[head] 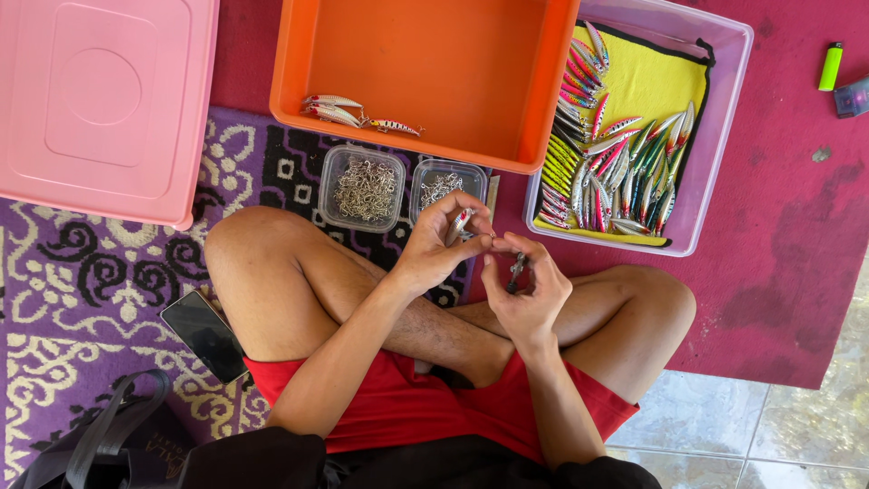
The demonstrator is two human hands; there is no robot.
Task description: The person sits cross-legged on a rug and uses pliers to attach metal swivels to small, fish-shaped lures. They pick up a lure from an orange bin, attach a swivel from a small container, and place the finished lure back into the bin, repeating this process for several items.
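Nearest the camera lay the person's crossed bare legs and red shorts point(398, 398), and all else is placed from the orange bin point(425, 77) on the floor beyond the knees. Just below the bin's front edge, the left hand point(439, 244) was curled around one small silvery fishing lure point(460, 224), pinched between thumb and fingers. Beside it, the right hand point(525, 290) was closed on a small dark tool point(516, 270), its tip meeting the lure; the tool's exact kind was hard to make out.

Inside the bin lay about four lures point(348, 112) at its front left. Two small clear tubs of hooks point(364, 188) touched the bin's front edge, the right one partly hidden by the left hand. Right of the bin, one clear tray point(724, 136) held dozens of lures on a yellow cloth, too crowded to count. Left of it sat one pink lid point(100, 100), cut off by the frame. A phone point(204, 335) lay by the left knee, and one green lighter point(830, 66) far right, with open red mat point(787, 235) between.
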